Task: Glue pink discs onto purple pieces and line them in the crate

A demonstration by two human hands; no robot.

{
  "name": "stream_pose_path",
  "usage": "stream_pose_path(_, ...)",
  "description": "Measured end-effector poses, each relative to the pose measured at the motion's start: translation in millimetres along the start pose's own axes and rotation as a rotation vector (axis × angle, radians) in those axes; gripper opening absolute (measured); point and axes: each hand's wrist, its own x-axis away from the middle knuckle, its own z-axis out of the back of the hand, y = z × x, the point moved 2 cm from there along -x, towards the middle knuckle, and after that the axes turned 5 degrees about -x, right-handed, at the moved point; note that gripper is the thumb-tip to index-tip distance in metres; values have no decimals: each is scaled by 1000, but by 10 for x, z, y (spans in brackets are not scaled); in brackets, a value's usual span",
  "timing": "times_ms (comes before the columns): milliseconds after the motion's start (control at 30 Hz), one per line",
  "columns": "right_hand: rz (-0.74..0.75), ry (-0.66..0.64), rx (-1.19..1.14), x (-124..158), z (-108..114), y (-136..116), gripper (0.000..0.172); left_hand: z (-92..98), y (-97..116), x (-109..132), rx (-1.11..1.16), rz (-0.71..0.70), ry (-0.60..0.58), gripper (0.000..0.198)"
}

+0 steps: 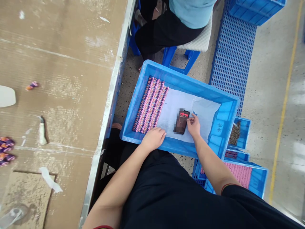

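A blue plastic crate (188, 82) lies in front of my body, lined with a white sheet (171, 105). My left hand (154, 139) lies over its near rim with the fingers curled inward, beside rows of small pink, purple and orange patterned pieces (150, 106). A dark smartphone (182, 124) with red marks on its lit screen is over the sheet, partly pixelated. My right hand (193, 126) is at the phone's right edge, thumb and bent fingers against it. Whether the phone rests on the sheet or is lifted cannot be told.
The brown worktable (71, 111) on the left bears a pale-handled hooked tool (43, 131), a small patterned piece (32, 85) and a board (28, 194). A seated person (164, 31) is beyond the crate. More blue crates (258, 178) stand at right, near a slatted blue platform (234, 57).
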Motion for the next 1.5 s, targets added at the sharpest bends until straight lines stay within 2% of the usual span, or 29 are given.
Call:
stream_pose_path(233,-3,10,11,3,-7,-15,61,-28,-17,7,9,-5,9,29)
stream_pose_path(467,1,12,23,3,-1,-3,54,-49,-31,10,21,-17,26,28)
stream_pose_path(1167,4,-8,15,-4,3,15,58,-60,-44,14,38,-19,49,28)
stream_pose_path(1500,-7,-27,63,7,16,-51,60,-76,-50,38,49,-26,91,28)
